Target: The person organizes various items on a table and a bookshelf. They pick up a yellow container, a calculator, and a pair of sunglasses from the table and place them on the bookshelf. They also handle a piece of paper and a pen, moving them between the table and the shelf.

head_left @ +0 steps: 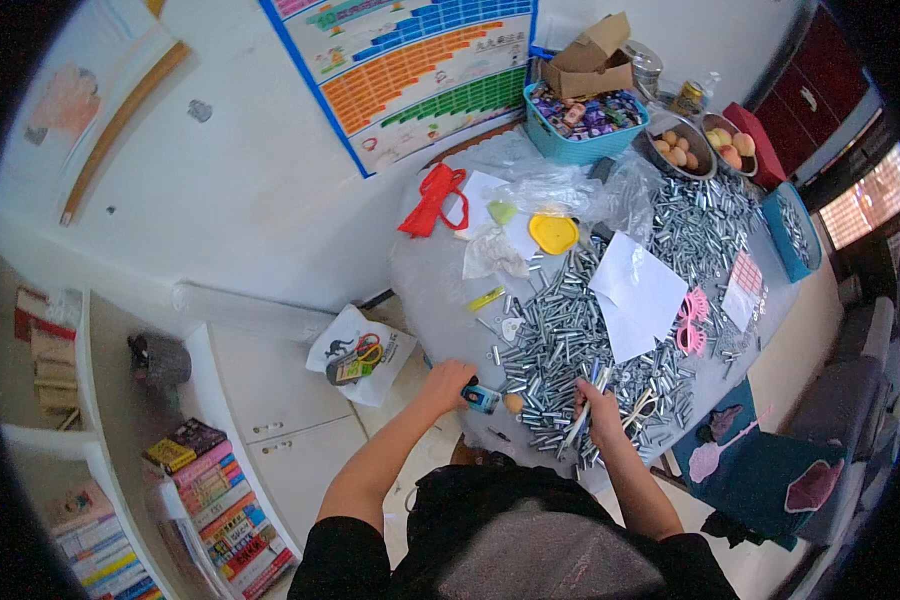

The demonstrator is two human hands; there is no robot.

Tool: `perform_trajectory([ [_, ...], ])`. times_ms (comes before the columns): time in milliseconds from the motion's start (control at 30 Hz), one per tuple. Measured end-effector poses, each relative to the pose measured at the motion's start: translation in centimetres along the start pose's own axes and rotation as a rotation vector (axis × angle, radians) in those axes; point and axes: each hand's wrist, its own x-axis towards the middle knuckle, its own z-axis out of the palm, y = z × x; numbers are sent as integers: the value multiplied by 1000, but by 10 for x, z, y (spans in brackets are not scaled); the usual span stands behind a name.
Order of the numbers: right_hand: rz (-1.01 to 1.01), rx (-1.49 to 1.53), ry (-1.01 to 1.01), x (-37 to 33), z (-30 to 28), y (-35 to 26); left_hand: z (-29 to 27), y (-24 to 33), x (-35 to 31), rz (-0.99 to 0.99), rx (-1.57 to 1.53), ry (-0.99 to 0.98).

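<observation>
At the near left edge of the table, my left hand (pixel 452 384) is closed on a small blue-and-dark flat item (pixel 481 399), perhaps a card or packet. Its exact kind is too small to tell. My right hand (pixel 597 412) grips a bunch of long thin sticks that look like pens (pixel 576 430), over the near part of a wide heap of short silvery metal tubes (pixel 550 365). A small round tan thing (pixel 513 403) lies between my hands. Just right of my right hand are pale thin-framed glasses or loops (pixel 638 408) on the tubes.
White paper (pixel 638 295), pink toy glasses (pixel 691 322), a yellow dish (pixel 553 233) and a red cloth bag (pixel 435 203) lie on the table (pixel 425 290). Behind stand a turquoise basket (pixel 580 145) and bowls of fruit or eggs (pixel 705 160). A chair (pixel 760 470) stands right.
</observation>
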Motion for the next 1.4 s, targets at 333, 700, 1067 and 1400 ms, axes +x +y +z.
perform_trajectory([
  [333,90,-156,-193,1,22,21,37,-16,-55,-317,-555,160],
  [700,-537,-1588,-439,-11,73,83,49,-8,-177,-655,-1618,723],
  [1067,-194,-1177,-326,0,75,120,39,-22,-288,-535,-1872,1078],
  [1400,239,-219,-597,-64,174,133,-54,-85,-391,-401,-2004,1246],
])
